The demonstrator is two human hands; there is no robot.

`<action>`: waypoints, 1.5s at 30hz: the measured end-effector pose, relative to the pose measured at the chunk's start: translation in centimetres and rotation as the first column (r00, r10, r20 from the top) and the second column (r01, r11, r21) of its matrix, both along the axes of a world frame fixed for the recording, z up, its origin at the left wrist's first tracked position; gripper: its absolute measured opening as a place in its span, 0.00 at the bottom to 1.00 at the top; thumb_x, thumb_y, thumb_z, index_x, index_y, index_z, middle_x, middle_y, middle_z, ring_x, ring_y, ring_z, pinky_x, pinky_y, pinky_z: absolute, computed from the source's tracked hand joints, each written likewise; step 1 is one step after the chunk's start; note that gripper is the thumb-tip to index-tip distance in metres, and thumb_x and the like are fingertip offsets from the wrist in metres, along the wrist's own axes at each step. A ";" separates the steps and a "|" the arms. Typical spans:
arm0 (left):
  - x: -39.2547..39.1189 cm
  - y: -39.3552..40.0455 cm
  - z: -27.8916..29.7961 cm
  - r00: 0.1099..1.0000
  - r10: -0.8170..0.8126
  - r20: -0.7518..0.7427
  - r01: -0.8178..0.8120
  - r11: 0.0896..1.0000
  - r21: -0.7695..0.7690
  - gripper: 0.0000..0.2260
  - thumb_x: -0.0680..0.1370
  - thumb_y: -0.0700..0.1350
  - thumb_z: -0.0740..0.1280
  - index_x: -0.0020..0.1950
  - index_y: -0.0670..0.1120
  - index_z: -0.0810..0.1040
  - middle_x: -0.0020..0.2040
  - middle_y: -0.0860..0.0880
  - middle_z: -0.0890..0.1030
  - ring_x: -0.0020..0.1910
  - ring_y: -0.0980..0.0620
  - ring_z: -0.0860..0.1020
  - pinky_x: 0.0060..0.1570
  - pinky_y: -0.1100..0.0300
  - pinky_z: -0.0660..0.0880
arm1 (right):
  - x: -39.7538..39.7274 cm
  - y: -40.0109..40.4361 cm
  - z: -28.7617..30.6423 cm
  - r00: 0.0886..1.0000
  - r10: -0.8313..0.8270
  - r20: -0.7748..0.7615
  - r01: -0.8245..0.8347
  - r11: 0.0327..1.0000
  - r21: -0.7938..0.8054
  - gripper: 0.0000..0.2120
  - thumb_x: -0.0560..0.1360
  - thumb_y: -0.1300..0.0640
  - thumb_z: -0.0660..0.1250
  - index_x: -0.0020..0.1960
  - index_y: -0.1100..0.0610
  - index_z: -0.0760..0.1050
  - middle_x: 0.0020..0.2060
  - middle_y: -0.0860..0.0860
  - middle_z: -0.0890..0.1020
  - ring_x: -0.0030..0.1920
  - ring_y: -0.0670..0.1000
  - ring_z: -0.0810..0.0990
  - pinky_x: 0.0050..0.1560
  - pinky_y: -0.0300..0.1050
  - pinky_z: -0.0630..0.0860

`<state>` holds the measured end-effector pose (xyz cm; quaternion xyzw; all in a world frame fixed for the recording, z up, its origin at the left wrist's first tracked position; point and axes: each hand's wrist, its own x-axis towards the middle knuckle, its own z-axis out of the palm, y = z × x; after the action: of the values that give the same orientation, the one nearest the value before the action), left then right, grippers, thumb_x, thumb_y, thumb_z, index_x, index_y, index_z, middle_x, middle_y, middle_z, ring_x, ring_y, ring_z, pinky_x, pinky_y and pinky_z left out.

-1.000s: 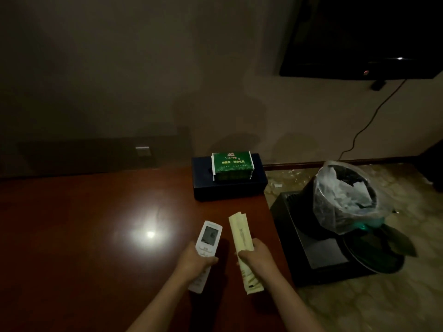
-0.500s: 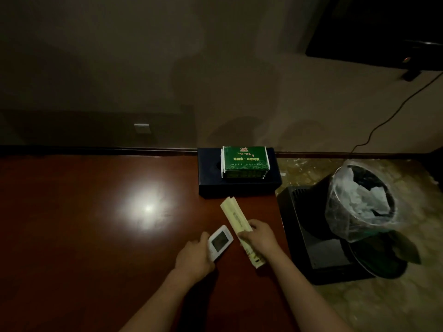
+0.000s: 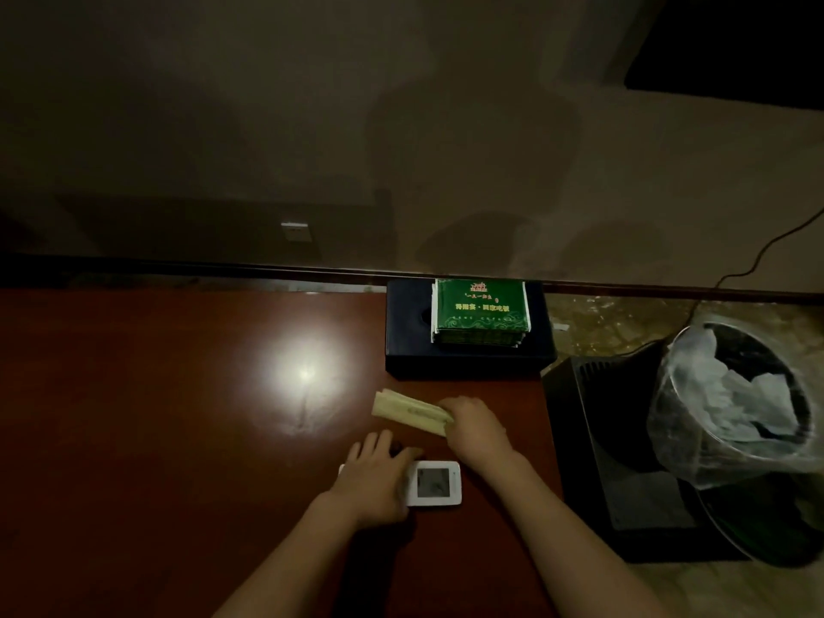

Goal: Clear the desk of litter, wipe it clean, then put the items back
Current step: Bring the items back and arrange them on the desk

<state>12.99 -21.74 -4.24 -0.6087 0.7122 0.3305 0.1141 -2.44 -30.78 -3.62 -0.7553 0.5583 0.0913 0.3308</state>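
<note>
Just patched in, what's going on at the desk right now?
A person is setting items down on the dark wooden desk. The left hand lies over a white remote control with its small screen showing, flat on the desk. The right hand holds one end of a pale yellow paper packet against the desk. Behind them, a green packet sits on a dark box. A lined waste bin with crumpled paper stands right of the desk.
</note>
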 end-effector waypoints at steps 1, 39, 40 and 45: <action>0.1 -0.2 0.0 0.991 0.115 -0.067 -0.115 0.993 0.008 0.33 0.72 0.58 0.67 0.74 0.56 0.58 0.66 0.49 0.62 0.67 0.48 0.60 0.65 0.53 0.60 | -0.2 0.3 -0.3 1.000 -0.003 -0.008 0.003 0.999 -0.053 0.22 0.75 0.65 0.59 0.69 0.53 0.71 0.60 0.54 0.76 0.61 0.55 0.72 0.59 0.49 0.71; -1.9 -7.6 -1.3 0.415 0.830 -0.373 -0.890 0.455 0.022 0.15 0.75 0.33 0.64 0.61 0.37 0.77 0.53 0.39 0.80 0.42 0.51 0.74 0.31 0.72 0.66 | -4.6 -1.9 -3.2 0.814 -0.532 0.236 0.570 0.809 -0.143 0.15 0.76 0.65 0.66 0.62 0.65 0.74 0.58 0.58 0.73 0.54 0.56 0.77 0.55 0.44 0.74; -1.9 -7.6 -1.0 0.417 0.829 -0.372 -0.890 0.455 0.015 0.14 0.75 0.32 0.64 0.61 0.37 0.77 0.52 0.39 0.80 0.41 0.51 0.74 0.30 0.71 0.66 | -4.6 -2.0 -3.2 0.816 -0.525 0.241 0.563 0.816 -0.132 0.15 0.76 0.65 0.66 0.62 0.65 0.74 0.58 0.59 0.73 0.53 0.56 0.77 0.54 0.45 0.75; -1.5 -7.4 0.1 0.462 0.824 -0.329 -0.873 0.487 -0.007 0.13 0.76 0.33 0.63 0.59 0.36 0.77 0.52 0.38 0.80 0.41 0.51 0.72 0.33 0.68 0.65 | -4.4 -2.1 -3.1 0.832 -0.497 0.246 0.532 0.841 -0.101 0.18 0.76 0.65 0.66 0.66 0.65 0.72 0.60 0.60 0.73 0.54 0.56 0.78 0.53 0.38 0.71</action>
<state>11.46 -29.15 -4.15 -0.8361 0.3473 0.3620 -0.2221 -6.82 -32.92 -6.74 -0.6068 0.7088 -0.1279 0.3362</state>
